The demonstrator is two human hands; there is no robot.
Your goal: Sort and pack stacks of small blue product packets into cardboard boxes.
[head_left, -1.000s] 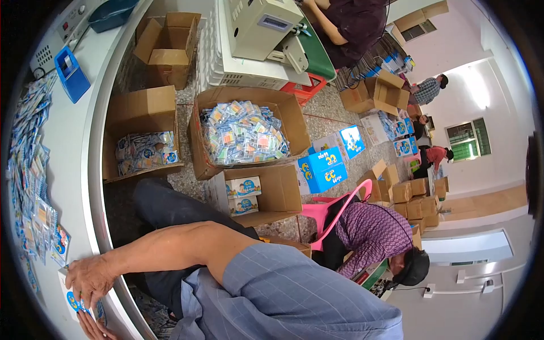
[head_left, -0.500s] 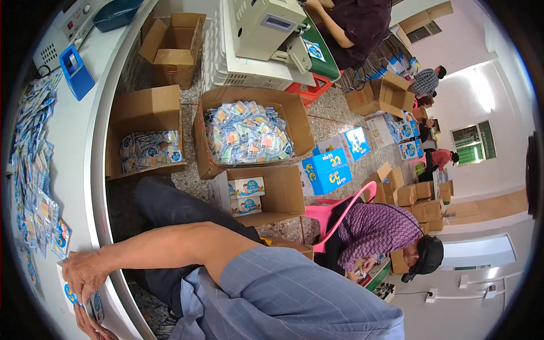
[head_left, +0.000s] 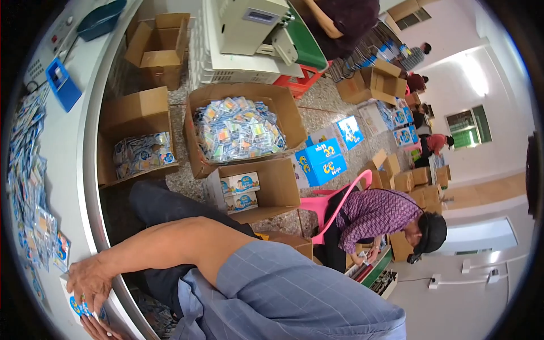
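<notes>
My right hand [head_left: 89, 283] reaches onto the white table with its fingers bent over a small white box [head_left: 75, 303] with blue print. Below it, my left hand [head_left: 99, 328] has its fingers pressed to the lower end of the same box; the rest of that hand runs out of the picture. The far side of the box is hidden. Just beyond my right hand, a long heap of small clear-and-blue packets [head_left: 28, 187] spreads along the table, with a single printed packet [head_left: 62, 250] at its near end.
A blue holder [head_left: 63, 85] and a dark green tray [head_left: 102, 20] stand farther up the table. Beside me on the floor are a carton of packets [head_left: 241, 133] and a carton [head_left: 277, 187] holding white boxes. A co-worker [head_left: 379, 226] sits near a pink chair [head_left: 323, 209].
More of the box's blue print shows between my hands, and my left fingers lie flatter against it. The whole view has shifted slightly. The seated co-worker's hands have moved a little.
</notes>
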